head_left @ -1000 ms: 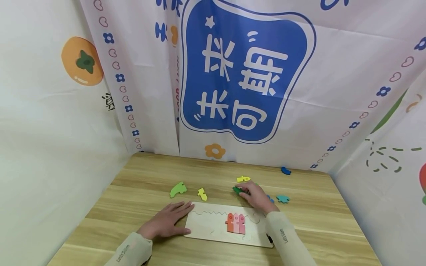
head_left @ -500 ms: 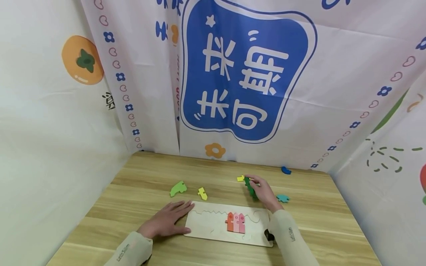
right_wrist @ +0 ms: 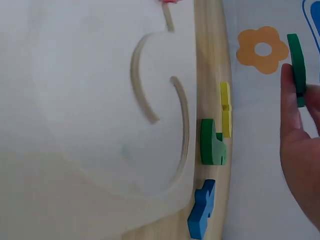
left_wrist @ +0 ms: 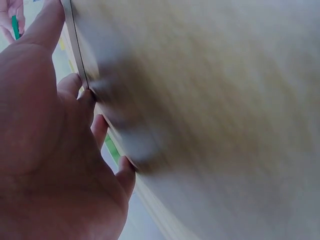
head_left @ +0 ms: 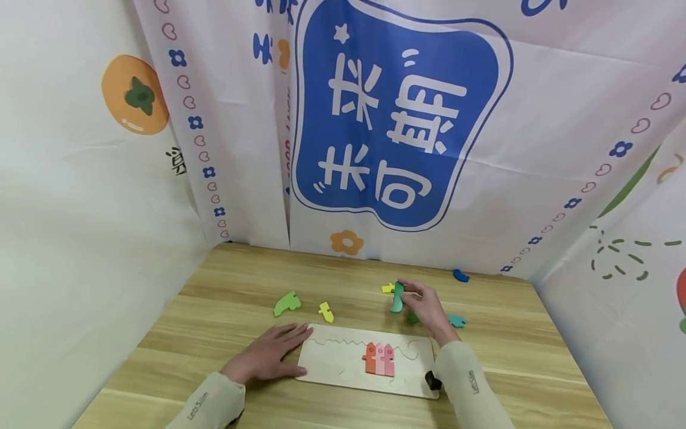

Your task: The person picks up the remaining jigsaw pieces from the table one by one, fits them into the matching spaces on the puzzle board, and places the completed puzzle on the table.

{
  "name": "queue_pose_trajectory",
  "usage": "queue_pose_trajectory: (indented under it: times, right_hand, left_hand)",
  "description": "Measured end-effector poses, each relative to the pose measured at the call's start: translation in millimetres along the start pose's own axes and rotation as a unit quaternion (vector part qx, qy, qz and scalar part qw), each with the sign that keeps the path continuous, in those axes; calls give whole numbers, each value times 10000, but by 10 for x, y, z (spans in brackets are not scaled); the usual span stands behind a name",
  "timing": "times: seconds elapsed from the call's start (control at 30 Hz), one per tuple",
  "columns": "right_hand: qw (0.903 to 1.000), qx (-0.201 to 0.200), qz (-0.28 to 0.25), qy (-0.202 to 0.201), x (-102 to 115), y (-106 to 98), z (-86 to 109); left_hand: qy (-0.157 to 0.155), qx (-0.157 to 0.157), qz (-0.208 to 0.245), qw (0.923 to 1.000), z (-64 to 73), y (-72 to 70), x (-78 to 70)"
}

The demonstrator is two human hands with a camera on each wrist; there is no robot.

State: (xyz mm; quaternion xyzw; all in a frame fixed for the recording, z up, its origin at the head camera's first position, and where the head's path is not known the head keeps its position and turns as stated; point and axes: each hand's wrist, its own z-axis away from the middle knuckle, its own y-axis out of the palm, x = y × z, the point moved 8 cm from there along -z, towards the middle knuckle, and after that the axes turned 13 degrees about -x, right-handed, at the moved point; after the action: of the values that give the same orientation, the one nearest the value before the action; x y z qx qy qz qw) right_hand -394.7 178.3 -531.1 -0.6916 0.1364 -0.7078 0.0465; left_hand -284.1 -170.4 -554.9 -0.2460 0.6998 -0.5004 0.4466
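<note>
My right hand [head_left: 426,307] pinches a thin green puzzle piece [head_left: 396,299] between thumb and fingers, holding it up on edge over the far side of the table. In the right wrist view, the held green piece [right_wrist: 297,70] shows edge-on. A pale wooden puzzle board [head_left: 332,369] with carved outlines lies in front of me. Orange and pink fence-shaped pieces [head_left: 380,360] sit joined on it, right of the middle. My left hand [head_left: 268,354] rests at the board's left end, fingers extended, with fingertips at its far corner and thumb by its near one.
Beyond the board lie a light green piece [head_left: 287,304], a yellow piece [head_left: 326,312], another yellow piece [head_left: 387,288], a teal piece [head_left: 457,321] and a dark blue piece [head_left: 461,275]. The right wrist view shows another green piece [right_wrist: 211,145] and a blue piece [right_wrist: 202,210].
My right hand has lifted the green piece off the table, moved it slightly right and away from me, and turned it upright. The left hand and board have stayed put.
</note>
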Motion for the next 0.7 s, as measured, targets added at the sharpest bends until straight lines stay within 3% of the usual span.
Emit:
queue_pose_trajectory:
  times: [0.2,0.47,0.7]
  right_hand:
    - [9991,-89,-266,-314,175,11,87]
    - [9939,98,-468,-997,345,17,188]
    - [9927,43,-509,-1092,329,-23,191]
  left_hand:
    - [66,-104,-21,9999,4,11,11]
    - [33,-84,-20,10000,-9,45,38]
    - [52,-81,53,9999,-7,48,34]
